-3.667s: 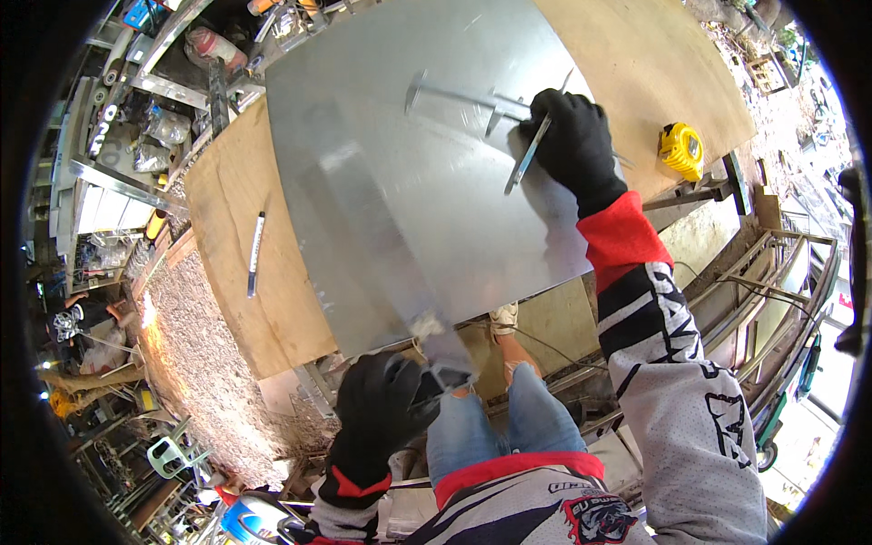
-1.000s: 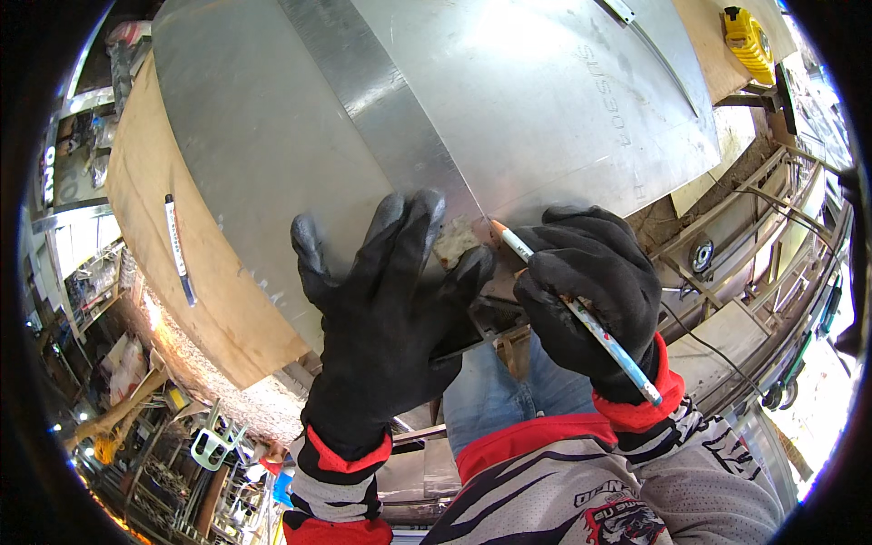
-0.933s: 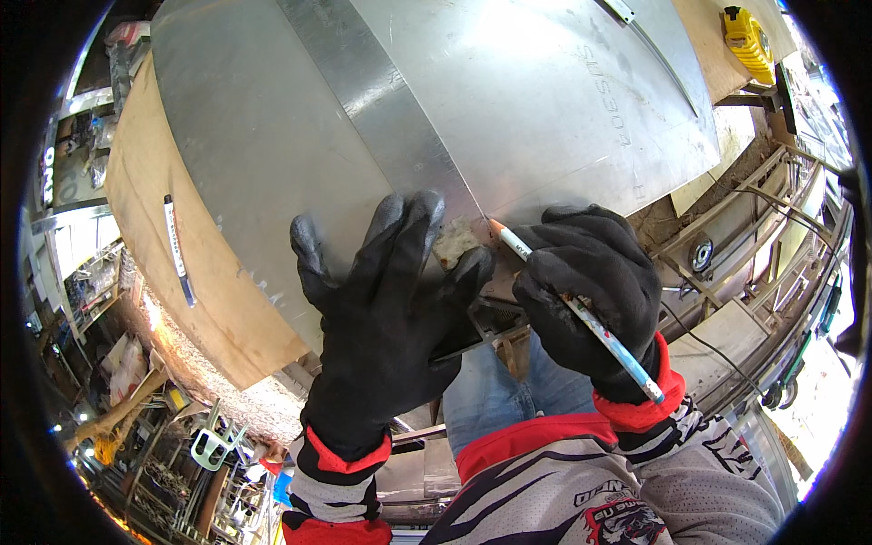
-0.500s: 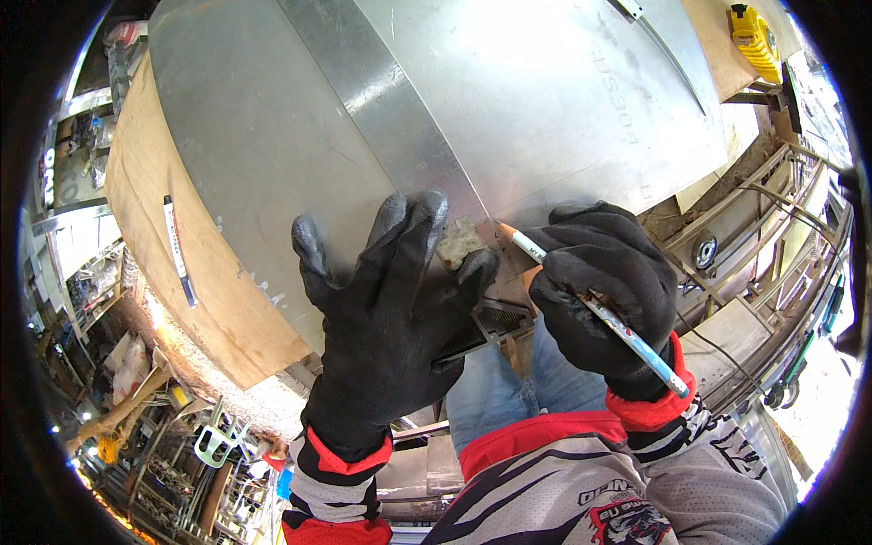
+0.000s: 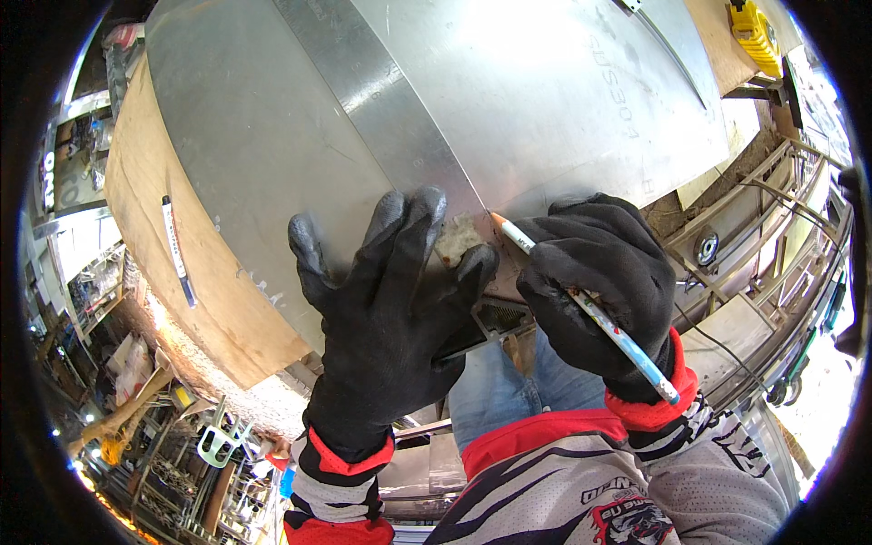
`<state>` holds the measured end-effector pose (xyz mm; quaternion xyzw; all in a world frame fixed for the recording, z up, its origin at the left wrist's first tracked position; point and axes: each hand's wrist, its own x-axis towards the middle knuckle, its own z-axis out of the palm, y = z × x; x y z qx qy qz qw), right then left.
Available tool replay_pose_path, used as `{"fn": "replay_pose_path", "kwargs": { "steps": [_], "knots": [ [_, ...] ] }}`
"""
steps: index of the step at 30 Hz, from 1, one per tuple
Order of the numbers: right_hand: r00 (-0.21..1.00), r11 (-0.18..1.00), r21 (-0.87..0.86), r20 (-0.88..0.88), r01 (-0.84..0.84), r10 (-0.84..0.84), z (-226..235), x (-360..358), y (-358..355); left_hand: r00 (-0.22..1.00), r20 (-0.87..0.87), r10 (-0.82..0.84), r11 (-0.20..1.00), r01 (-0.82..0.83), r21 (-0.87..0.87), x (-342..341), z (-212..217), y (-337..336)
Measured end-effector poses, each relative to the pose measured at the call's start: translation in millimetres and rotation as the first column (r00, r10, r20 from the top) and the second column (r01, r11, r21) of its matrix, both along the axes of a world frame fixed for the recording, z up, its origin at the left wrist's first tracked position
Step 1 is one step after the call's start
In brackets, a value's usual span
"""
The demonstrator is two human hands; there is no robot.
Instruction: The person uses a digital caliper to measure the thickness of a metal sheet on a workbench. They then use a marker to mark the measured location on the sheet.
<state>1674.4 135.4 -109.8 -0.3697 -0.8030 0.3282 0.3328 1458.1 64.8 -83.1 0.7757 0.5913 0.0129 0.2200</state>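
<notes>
1. Sleeves (image 5: 581, 481) striped in grey, white and red come in at 6 o'clock, with blue-trousered knees showing between them.
2. Left hand (image 5: 391, 309), in a black glove, lies flat with fingers spread wide on the near edge of the steel sheet (image 5: 509, 100); it grips nothing and only presses down, its fingertips pointing to 12 o'clock.
3. Right hand (image 5: 599, 282), also black-gloved, sits just at 3 o'clock of the left one, curled closed around a pencil (image 5: 581, 304). The pencil's tip touches the metal beside the left forefinger, and its tail slants away toward 5 o'clock.
4. Under the left palm the open end of a rectangular metal tube (image 5: 495, 320) shows at the sheet's edge.
5. The sheet spreads from the middle up to 12 o'clock, resting on a plywood board (image 5: 195, 291).
6. A marker pen (image 5: 177, 250) lies on that board at 9 o'clock, well apart from both hands.
7. A yellow tape measure (image 5: 752, 32) sits far off at 1 o'clock.
</notes>
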Motion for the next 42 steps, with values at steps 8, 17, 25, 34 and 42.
{"fn": "replay_pose_path", "kwargs": {
  "steps": [8,17,25,34,42],
  "knots": [
    [0.968,0.997,-0.042,0.241,-0.059,0.067,37,1,-5,0.999,0.022,0.033,0.999,-0.033,0.024,1,0,-1],
    [0.860,0.942,-0.304,0.433,-0.144,0.272,66,26,-24,0.997,0.056,0.051,0.992,-0.057,0.116,-3,-5,-10],
    [0.885,0.950,-0.293,0.406,-0.109,0.227,58,31,-23,0.999,-0.048,-0.004,0.994,0.009,0.112,-67,8,-49],
    [0.884,0.912,-0.370,0.348,-0.176,0.311,41,13,-52,0.995,0.101,0.000,0.996,-0.009,0.084,-85,2,-62],
    [0.874,0.877,-0.431,0.320,-0.210,0.367,42,-8,-60,0.999,0.044,-0.001,0.997,-0.002,0.072,-81,4,-59]
  ]
}}
